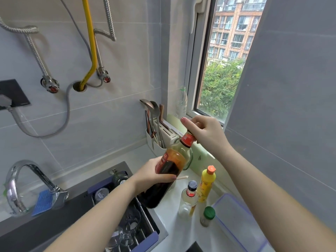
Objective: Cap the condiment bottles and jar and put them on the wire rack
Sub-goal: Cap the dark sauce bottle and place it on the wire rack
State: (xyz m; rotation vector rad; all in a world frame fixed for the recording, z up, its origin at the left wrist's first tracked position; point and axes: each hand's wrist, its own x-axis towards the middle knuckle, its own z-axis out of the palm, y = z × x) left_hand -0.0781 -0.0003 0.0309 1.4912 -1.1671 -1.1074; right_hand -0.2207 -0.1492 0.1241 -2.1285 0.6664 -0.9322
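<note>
Your left hand [154,176] grips the body of the large dark-sauce glass bottle with the red-orange label [169,171], holding it tilted above the wire rack [143,220] in the sink. Your right hand [203,132] is clenched over its red-wrapped neck. Below your right forearm stand a yellow squeeze bottle [206,184], a clear bottle [188,200] and a small green-lidded jar [207,216].

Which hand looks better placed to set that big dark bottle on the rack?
Probably the left hand: it grips the dark bottle around its body, nearest the wire rack. The right hand only pinches the top.
</note>
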